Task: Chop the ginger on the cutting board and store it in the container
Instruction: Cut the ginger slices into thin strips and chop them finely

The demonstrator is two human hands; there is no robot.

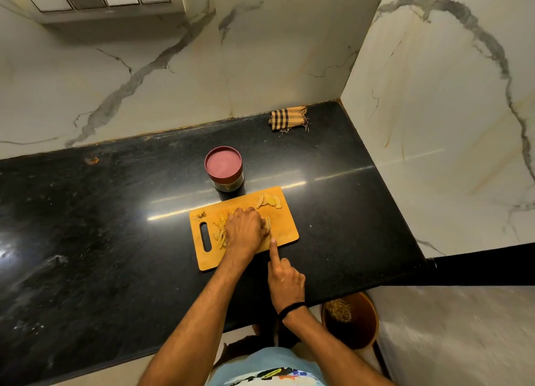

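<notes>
Left grip [244, 231] on cutting board [285, 226], knuckles up, fingers curled down on ginger piece [267, 223]. Cut ginger strips [220, 229] to its left, ginger slices [269, 200] near far right corner. Right grip [286, 280] at near board edge, index finger [273, 251] straight onto board, other fingers curled; what they hold hidden. Lidded container [223, 165] just behind board on black surface [115, 212]. Checked cloth [289, 118] in far corner.

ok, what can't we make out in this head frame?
Head view only.
Knife: no blade discernible; right hand's curled fingers hide any handle.
Ginger under left hand: grip covered by the hand's back.
Container contents: lid on, wall too small.
Bin below counter: contents blurred.
</notes>
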